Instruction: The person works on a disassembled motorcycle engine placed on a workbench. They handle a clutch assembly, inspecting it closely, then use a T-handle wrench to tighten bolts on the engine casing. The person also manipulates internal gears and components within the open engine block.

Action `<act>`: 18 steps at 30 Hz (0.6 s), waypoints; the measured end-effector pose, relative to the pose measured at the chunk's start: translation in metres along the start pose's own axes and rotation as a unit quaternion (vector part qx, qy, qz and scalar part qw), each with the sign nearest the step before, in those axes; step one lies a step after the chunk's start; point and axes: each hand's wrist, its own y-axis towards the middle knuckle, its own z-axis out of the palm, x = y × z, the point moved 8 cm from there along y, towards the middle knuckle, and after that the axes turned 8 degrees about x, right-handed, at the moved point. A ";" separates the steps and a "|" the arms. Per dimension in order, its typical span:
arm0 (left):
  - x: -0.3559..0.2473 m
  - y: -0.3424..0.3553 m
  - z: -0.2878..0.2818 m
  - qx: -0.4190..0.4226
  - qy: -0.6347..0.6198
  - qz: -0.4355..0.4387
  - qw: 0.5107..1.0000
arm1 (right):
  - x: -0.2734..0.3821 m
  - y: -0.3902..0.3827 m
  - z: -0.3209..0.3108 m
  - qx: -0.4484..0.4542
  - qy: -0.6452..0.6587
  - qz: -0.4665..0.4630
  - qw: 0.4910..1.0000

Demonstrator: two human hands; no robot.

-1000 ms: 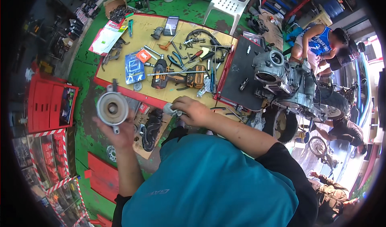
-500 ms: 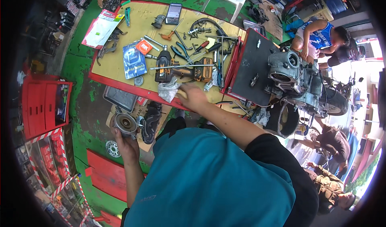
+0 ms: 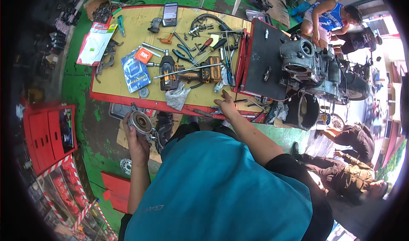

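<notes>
My left hand (image 3: 137, 146) grips a round grey metal housing (image 3: 141, 121) with a recessed ring in its middle, held off the table's near left side. My right hand (image 3: 226, 106) is over the table's near edge with fingers apart and nothing visible in them. Close by it are a dark-handled tool (image 3: 202, 112), a pair of pliers (image 3: 241, 100) and a small clear bulb-like piece (image 3: 218, 86). A crumpled white rag (image 3: 178, 97) lies left of my right hand, next to a black and orange cordless impact wrench (image 3: 169, 75). A long metal rod (image 3: 187, 71) rests across the wrench.
The red-edged table (image 3: 128, 97) carries blue packets (image 3: 135, 74), a phone (image 3: 170, 13), screwdrivers and several hand tools. An engine (image 3: 298, 57) stands at the right beside a black mat (image 3: 264, 55). A person in a blue jersey (image 3: 330, 17) sits beyond it; others are at the right.
My right hand has left the rag and moved right along the table edge, its fingers now apart. The housing is still in my left hand, slightly turned. The view has shifted.
</notes>
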 end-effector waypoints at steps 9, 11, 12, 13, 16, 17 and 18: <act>0.000 0.011 0.007 0.022 -0.004 -0.010 1.000 | 0.007 -0.008 0.009 -0.013 0.162 0.006 0.987; 0.001 0.012 0.007 0.026 -0.003 -0.006 1.000 | 0.010 -0.012 0.006 -0.015 0.162 0.014 0.987; 0.002 0.012 0.007 0.028 -0.004 -0.002 1.000 | 0.014 -0.014 0.006 -0.012 0.171 0.004 0.985; 0.002 0.013 0.007 0.032 -0.009 0.006 0.999 | 0.016 -0.017 0.005 -0.011 0.179 0.004 0.984; 0.004 0.015 0.009 0.054 -0.006 -0.006 0.998 | 0.026 -0.029 0.001 -0.007 0.205 -0.010 0.979; 0.003 0.016 0.014 0.077 -0.034 -0.006 0.996 | 0.030 -0.035 -0.002 -0.010 0.213 -0.009 0.977; 0.002 0.018 0.020 0.100 -0.062 -0.005 0.993 | 0.039 -0.043 -0.005 0.002 0.205 -0.026 0.978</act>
